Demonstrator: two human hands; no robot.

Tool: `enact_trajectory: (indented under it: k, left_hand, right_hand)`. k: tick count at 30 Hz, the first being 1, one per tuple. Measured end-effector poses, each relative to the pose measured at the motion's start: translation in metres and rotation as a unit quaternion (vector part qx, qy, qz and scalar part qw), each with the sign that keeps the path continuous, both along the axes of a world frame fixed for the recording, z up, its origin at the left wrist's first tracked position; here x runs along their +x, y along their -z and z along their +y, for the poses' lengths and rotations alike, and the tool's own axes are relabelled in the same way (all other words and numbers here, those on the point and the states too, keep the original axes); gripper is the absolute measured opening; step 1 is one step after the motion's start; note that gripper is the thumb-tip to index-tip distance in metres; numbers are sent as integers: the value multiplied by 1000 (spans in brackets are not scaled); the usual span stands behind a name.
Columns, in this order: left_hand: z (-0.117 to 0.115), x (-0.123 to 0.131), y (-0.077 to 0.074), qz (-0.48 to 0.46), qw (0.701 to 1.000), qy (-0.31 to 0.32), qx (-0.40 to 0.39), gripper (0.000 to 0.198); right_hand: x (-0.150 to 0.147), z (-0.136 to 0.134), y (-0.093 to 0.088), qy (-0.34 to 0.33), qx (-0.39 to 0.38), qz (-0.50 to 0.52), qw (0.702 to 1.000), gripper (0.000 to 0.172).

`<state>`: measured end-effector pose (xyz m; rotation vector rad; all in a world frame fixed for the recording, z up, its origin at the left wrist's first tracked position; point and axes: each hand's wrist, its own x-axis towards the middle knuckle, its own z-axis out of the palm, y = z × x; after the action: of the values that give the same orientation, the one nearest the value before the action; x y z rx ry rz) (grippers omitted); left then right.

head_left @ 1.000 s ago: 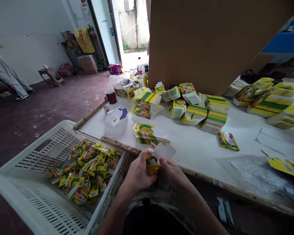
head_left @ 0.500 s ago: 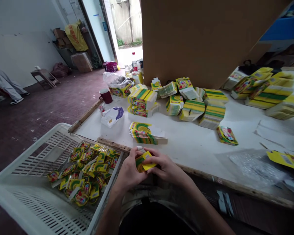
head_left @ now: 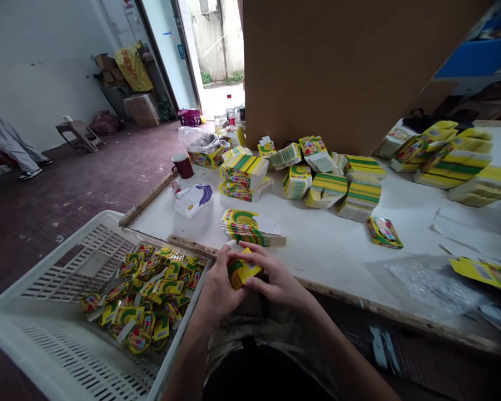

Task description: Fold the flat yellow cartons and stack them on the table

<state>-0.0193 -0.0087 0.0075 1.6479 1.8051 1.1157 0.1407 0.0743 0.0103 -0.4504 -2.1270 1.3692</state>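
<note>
Between my two hands is a small yellow and green cardboard box (head_left: 242,272), held over the near edge of the table. My left hand (head_left: 220,287) grips its left side, with a white covering on one fingertip. My right hand (head_left: 275,275) has its fingers and thumb closed on the box's right side. Just beyond my hands lies a fanned stack of flat printed cartons (head_left: 246,224). At my left, a white plastic crate (head_left: 104,367) holds many small yellow packs (head_left: 150,295).
More bundles of cartons (head_left: 328,186) stand along the cardboard panel (head_left: 338,72). A maroon mug (head_left: 182,166), a tissue pack (head_left: 193,200) and a single carton (head_left: 384,231) lie on the white table (head_left: 317,245). Plastic wrap (head_left: 430,287) lies at right. A person's legs (head_left: 12,139) show far left.
Both hands have shifted slightly up and left with the box, and my right hand's fingers have moved across its top. The camera view has shifted a little.
</note>
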Motion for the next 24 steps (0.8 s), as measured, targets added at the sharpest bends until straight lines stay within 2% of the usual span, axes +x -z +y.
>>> enact_trajectory:
  k: [2,4,8,11,14,18,19,21,24]
  left_hand:
    - [-1,-1,-1,9,1000,-8,3,76]
    - [0,0,-1,11,1000,-3,7,77]
    - [2,6,2,-10,999,7,31,75]
    - [2,6,3,-8,999,1,33,70]
    - [0,2,3,20,1000,-2,5,67]
    - [0,-2,7,54,998,-14,9,72]
    - [0,-2,9,63,998,-20,18,71]
    - [1,0,11,73,996,-30,34,70]
    - [1,4,12,84,994,-44,62,70]
  right_hand:
    - [1,2,-7,-48,18,-43,998,51]
    - [2,2,-10,-63,23,-72,995,53]
    - [4,-2,-5,-2,35,-31,999,48]
    - [5,-3,-1,40,-16,29,999,43]
    - [7,0,0,26,-58,40,997,38]
    - [9,6,0,-8,0,-22,1000,22]
    - [9,6,1,-8,5,-28,1000,24]
    - [9,7,2,-2,-7,-24,1000,40]
    - [9,4,4,-14,-55,-14,998,61]
